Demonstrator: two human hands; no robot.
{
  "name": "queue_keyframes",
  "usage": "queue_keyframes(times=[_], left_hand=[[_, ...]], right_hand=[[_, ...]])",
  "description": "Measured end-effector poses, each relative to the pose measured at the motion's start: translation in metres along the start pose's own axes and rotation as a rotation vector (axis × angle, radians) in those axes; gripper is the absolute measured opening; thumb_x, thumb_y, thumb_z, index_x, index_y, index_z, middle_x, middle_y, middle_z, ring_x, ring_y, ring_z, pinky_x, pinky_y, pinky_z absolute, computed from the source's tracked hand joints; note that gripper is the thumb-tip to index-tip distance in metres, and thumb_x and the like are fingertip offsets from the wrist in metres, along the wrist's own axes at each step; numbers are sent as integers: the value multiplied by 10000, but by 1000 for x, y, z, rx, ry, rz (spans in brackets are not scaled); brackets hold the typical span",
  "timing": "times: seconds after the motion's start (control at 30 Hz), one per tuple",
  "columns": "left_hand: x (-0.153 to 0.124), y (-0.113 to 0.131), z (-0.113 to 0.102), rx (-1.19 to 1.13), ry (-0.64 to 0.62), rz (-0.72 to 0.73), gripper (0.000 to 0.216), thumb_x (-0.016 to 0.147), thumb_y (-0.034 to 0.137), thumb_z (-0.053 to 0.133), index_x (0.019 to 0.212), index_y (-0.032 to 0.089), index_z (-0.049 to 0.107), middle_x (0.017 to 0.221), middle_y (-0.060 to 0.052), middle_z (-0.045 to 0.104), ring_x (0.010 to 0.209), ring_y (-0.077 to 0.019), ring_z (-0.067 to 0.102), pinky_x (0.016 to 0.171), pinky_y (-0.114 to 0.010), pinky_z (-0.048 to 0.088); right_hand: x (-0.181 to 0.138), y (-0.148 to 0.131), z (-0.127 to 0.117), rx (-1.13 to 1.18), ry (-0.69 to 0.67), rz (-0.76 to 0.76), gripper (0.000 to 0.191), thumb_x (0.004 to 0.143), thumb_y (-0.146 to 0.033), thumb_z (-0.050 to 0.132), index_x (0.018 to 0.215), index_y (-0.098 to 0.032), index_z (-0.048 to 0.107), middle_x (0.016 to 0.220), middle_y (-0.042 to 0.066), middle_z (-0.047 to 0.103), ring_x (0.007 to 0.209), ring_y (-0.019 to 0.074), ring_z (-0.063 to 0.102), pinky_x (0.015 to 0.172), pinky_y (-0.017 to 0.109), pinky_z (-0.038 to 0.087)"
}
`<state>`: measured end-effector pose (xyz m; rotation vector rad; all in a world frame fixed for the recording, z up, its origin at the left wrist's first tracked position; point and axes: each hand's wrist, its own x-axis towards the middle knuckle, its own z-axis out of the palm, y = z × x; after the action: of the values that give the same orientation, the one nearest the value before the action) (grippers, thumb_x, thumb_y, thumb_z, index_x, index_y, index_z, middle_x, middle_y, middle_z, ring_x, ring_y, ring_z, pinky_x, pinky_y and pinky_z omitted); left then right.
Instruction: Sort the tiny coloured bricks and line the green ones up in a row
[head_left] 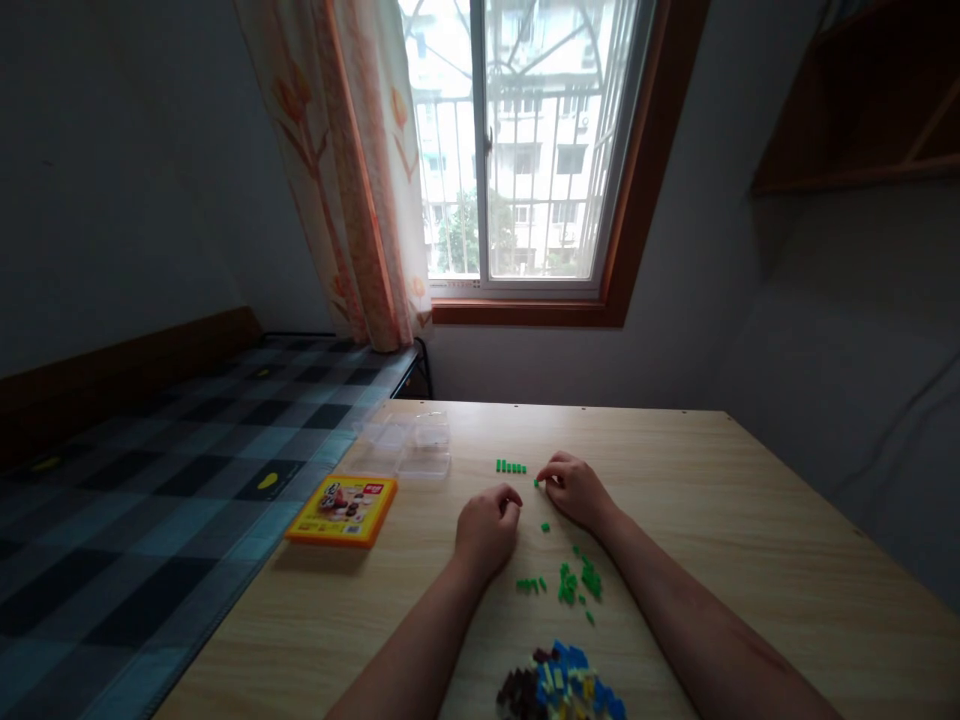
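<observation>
A small green toy brick [536, 483] sits at the fingertips of my right hand [576, 490], which pinches it at the tabletop. Just left of it is a short row of green bricks [511, 467]. My left hand [486, 528] lies on the table with its fingers curled in; whatever they may hold is hidden. One loose green brick [545, 527] lies between my hands. Nearer to me are a second short row of green bricks [531, 584] and a loose heap of green bricks [568, 583].
A mixed pile of blue, dark brown, yellow and pale bricks [559, 685] lies at the near edge of view. Left are a yellow box [343, 511] and a clear plastic compartment tray [424, 460] on the wooden table [750, 520]. A bed [187, 480] adjoins the table's left side.
</observation>
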<state>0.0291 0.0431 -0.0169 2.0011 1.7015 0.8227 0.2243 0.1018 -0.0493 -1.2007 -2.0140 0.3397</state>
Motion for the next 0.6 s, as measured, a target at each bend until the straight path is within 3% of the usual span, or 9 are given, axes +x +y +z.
queue_keyframes(times=[0.6], left_hand=[[-3, 6, -1, 106, -44, 10, 200, 832, 196, 548, 878, 229, 740, 873, -24, 747, 826, -186, 656, 735, -275, 420]], right_hand=[[4, -2, -1, -198, -54, 28, 409, 844, -66, 507, 1104, -269, 750, 948, 41, 675, 838, 156, 631, 803, 243, 479]])
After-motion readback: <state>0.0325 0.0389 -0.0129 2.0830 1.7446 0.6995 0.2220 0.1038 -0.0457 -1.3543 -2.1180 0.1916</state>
